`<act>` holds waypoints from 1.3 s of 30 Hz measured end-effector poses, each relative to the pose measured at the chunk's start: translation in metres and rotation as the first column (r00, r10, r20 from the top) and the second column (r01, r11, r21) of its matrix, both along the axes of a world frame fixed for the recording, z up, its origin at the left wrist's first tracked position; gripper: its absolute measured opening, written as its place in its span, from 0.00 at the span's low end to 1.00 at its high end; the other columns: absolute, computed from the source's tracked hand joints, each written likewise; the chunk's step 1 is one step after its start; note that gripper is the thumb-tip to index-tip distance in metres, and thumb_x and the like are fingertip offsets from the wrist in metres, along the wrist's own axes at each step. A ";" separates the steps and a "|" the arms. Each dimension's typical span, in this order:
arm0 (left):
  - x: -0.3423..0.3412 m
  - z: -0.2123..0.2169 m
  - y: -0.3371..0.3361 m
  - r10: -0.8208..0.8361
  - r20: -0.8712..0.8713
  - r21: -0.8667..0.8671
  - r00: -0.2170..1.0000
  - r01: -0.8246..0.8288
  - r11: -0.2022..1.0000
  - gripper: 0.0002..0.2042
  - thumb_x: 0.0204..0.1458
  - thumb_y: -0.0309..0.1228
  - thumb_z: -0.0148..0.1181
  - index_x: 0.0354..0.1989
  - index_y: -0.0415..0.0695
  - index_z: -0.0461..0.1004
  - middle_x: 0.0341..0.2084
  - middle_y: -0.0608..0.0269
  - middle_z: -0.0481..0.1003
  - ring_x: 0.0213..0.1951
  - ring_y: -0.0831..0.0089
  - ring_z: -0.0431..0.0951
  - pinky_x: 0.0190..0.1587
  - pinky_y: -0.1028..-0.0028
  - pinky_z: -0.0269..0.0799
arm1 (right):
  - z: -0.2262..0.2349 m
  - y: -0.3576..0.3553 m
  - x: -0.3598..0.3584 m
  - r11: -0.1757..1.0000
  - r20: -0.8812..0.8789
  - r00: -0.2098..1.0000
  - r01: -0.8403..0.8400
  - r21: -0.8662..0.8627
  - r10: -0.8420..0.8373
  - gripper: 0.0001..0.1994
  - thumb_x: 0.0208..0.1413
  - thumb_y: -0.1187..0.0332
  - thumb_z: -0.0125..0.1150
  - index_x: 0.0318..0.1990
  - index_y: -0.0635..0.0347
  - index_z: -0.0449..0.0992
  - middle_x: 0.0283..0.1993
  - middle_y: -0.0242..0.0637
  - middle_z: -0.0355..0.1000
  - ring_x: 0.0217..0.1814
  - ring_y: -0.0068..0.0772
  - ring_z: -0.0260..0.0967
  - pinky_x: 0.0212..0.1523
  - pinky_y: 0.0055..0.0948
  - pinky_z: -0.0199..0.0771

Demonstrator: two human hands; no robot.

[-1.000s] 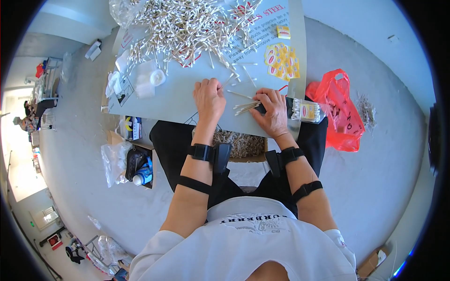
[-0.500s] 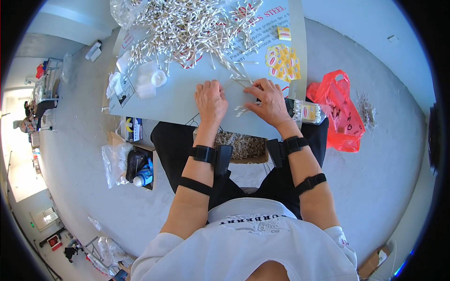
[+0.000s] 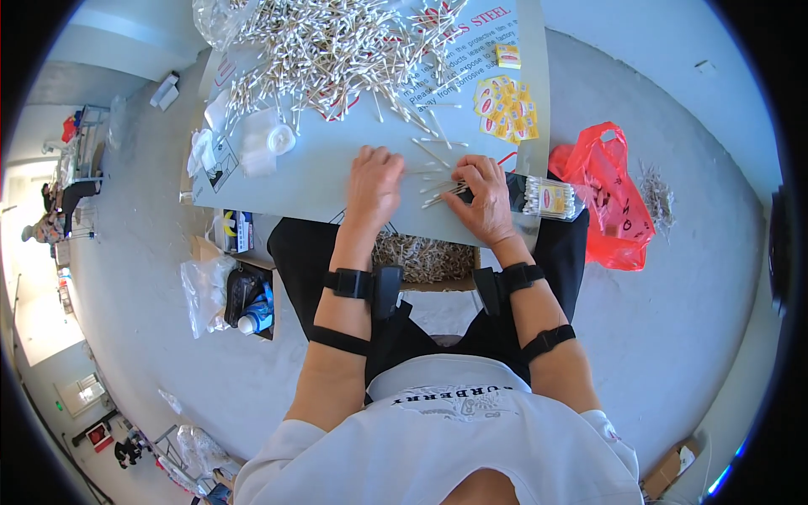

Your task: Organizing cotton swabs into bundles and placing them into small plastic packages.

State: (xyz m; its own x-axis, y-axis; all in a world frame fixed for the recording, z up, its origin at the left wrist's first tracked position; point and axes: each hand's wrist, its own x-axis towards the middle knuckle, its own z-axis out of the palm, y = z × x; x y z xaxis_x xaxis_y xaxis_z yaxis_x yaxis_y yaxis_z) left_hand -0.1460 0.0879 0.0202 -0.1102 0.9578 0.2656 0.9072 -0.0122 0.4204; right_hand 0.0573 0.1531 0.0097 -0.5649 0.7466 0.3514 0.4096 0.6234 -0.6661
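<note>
Hundreds of swabs [image 3: 337, 50] heaped loose at far end of worktop [image 3: 337, 160], thinning to scattered strays toward near edge. Grey sheet covering worktop, printed in red and black. Red bag [image 3: 602, 198] on floor just right of worktop, slumped and open, contents not readable. Box [image 3: 425, 257] under near edge, between the knees, filled with what look like more thin sticks. Clear bag [image 3: 202, 290] on floor to the left, beside dark bag [image 3: 244, 290] holding a bottle. Small white lidded cup [image 3: 278, 139] left of centre on worktop, contents hidden. Yellow sachets [image 3: 503, 109] in a small pile far right.

Clear pack [image 3: 547, 200] at right edge of worktop, swabs standing packed inside, tips showing.

Left hand [image 3: 374, 185] flat, palm down, fingers spread on sheet, nothing held; strays just beside fingertips. Right hand [image 3: 484, 198] curled, grip closed on small bundle [image 3: 446, 194] of swabs, ends poking out leftward toward left hand. Bundle low over sheet, near centre, close to pack.

Handling, judged: swabs very light, thin, stiff enough along shaft but snappable; soft cotton ends. Prone to rolling and slipping out of a loose pinch. Best taken mid-shaft, several aligned side by side, ends kept clean. Pack light, thin-walled, easily tipped; hold by sides.
</note>
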 end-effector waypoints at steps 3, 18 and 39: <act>0.018 0.010 0.016 -0.084 0.025 -0.030 0.996 0.085 0.996 0.10 0.37 0.19 0.63 0.29 0.44 0.71 0.31 0.61 0.71 0.40 0.56 0.69 0.43 0.60 0.66 | -0.003 -0.002 0.001 1.000 -0.052 0.998 0.019 0.006 -0.019 0.17 0.38 0.68 0.72 0.36 0.61 0.72 0.44 0.40 0.68 0.47 0.47 0.65 0.50 0.41 0.65; 0.050 0.001 -0.015 -0.047 0.065 -0.010 0.997 0.048 0.999 0.29 0.42 0.33 0.67 0.56 0.42 0.66 0.59 0.54 0.64 0.62 0.52 0.60 0.62 0.52 0.56 | -0.008 -0.014 0.021 0.972 -0.219 0.956 0.156 -0.176 -0.193 0.11 0.37 0.82 0.60 0.32 0.60 0.74 0.41 0.40 0.69 0.45 0.45 0.69 0.46 0.36 0.71; 0.055 -0.012 -0.012 -0.062 -0.122 -0.216 0.991 0.035 0.976 0.44 0.48 0.56 0.60 0.70 0.46 0.52 0.72 0.57 0.47 0.72 0.62 0.45 0.70 0.46 0.36 | -0.007 -0.015 0.015 0.987 -0.041 0.986 0.159 -0.037 -0.161 0.15 0.37 0.74 0.67 0.37 0.57 0.76 0.38 0.38 0.70 0.44 0.45 0.68 0.45 0.40 0.70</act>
State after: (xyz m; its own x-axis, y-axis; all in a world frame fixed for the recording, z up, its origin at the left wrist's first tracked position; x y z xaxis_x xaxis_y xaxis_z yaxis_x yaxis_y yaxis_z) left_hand -0.0908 0.0764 0.0086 -0.0407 0.9972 0.0634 0.9540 0.0199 0.2992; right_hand 0.0725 0.1382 0.0028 -0.4218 0.8378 0.3466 0.4723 0.5293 -0.7048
